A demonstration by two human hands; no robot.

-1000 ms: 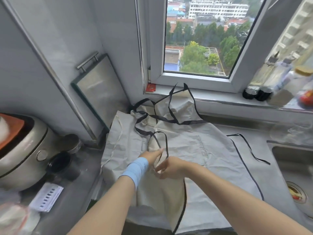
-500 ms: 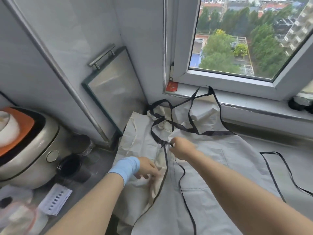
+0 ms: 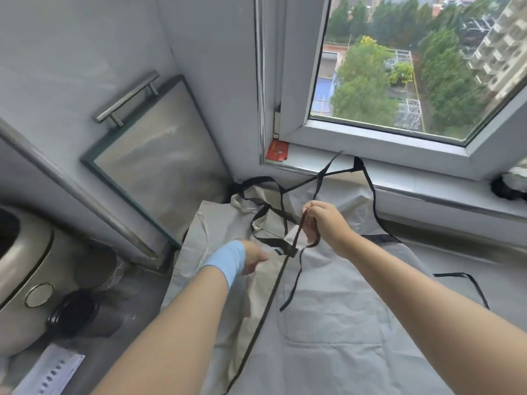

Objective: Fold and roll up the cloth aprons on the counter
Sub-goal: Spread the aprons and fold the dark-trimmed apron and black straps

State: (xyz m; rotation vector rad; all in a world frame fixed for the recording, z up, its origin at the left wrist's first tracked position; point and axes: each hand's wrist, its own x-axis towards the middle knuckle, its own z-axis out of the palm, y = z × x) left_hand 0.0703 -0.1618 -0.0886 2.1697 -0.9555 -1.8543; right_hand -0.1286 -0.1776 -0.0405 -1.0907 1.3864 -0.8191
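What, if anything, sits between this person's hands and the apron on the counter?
Nothing visible. The right hand pinches the black strap directly, and the left hand is at the apron cloth, its grip too blurred to tell. Other loose straps lie tangled farther back, not under either hand.

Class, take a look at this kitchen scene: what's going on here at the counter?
A person is working on pale cloth aprons spread flat on the counter below the window. The right hand pinches a black strap and holds it up above the cloth. The left hand, with a blue wristband, touches the cloth beside a black-trimmed edge; whether it grips is unclear. Nothing is rolled yet.
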